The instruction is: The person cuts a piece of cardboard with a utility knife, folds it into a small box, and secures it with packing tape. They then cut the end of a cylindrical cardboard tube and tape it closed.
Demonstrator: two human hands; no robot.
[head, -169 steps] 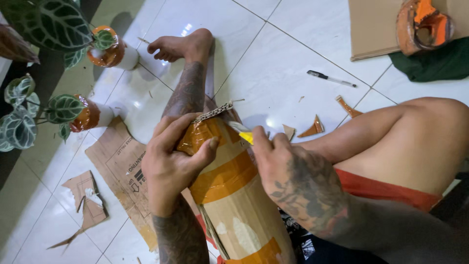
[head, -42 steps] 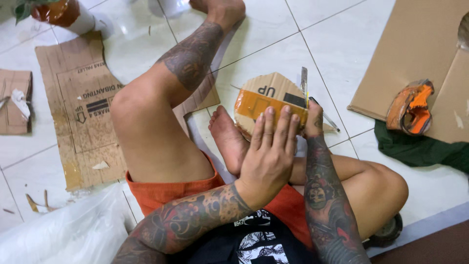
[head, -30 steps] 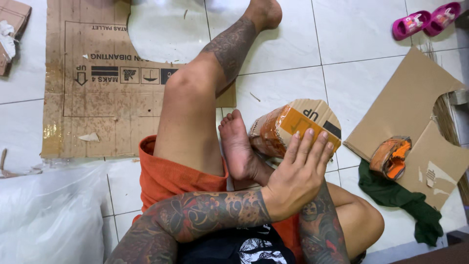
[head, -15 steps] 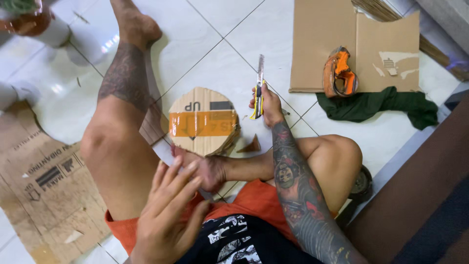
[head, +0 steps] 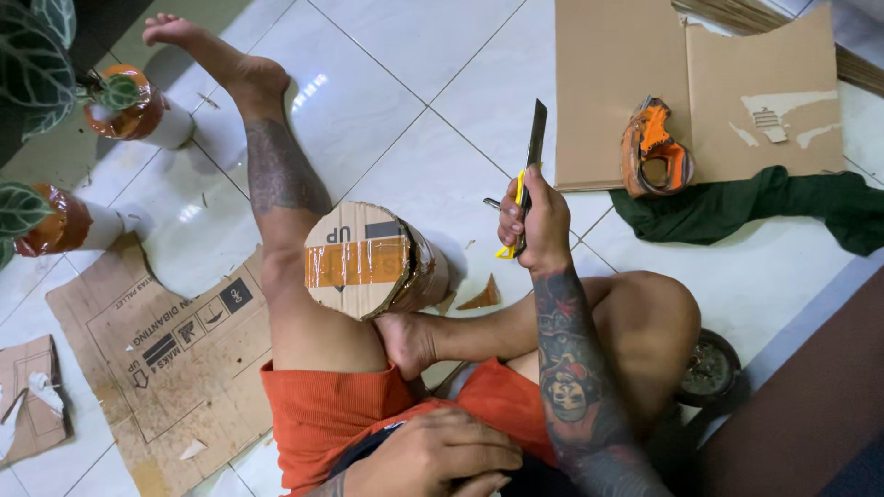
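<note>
Right hand [head: 537, 219] gripping a yellow utility knife [head: 527, 177], blade extended and pointing away from the body.

The person sat on the white tiled floor [head: 414, 101], and the right hand was closed round the knife's handle, raised just beside the bent knee. The left hand [head: 433, 453] lay low against the lap on the orange shorts [head: 322, 414], fingers loosely curled, holding nothing I could see. The cardboard cylinder [head: 373, 260], banded with orange tape, rested between the legs, against the outstretched leg and above the tucked foot. An orange tape dispenser [head: 656, 147] sat on a flat cardboard sheet [head: 626, 64] beyond, a dark green cloth [head: 764, 207] near it. Two potted plants [head: 138, 110] stood at the far side.
</note>
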